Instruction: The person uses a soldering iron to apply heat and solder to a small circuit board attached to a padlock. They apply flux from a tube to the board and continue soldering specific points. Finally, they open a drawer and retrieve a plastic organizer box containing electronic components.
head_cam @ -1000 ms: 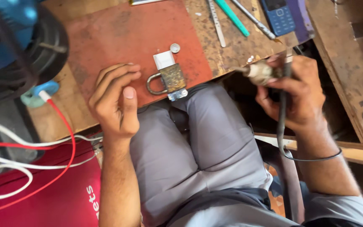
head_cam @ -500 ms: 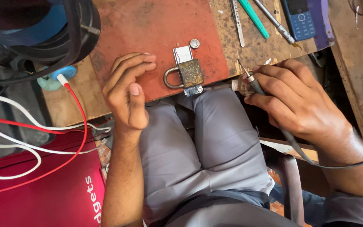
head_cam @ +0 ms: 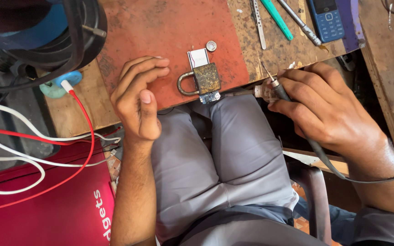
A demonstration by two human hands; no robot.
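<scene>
A rusty padlock lies on a red mat at the bench's near edge, on top of a small blue circuit board and a white flat part. My left hand rests on the mat just left of the padlock, fingers curled and empty. My right hand grips a soldering iron by its handle, tip pointing up and left, right of the padlock. Its dark cord runs back over my wrist.
A small coin cell lies above the padlock. Tweezers, a green-handled tool, a metal tool and a blue keypad phone lie at the back. A dark fan, red and white wires and a red box crowd the left.
My right hand has brought the soldering iron down and left, closer to the padlock. My left hand has stayed beside the padlock, fingers curling slightly.
</scene>
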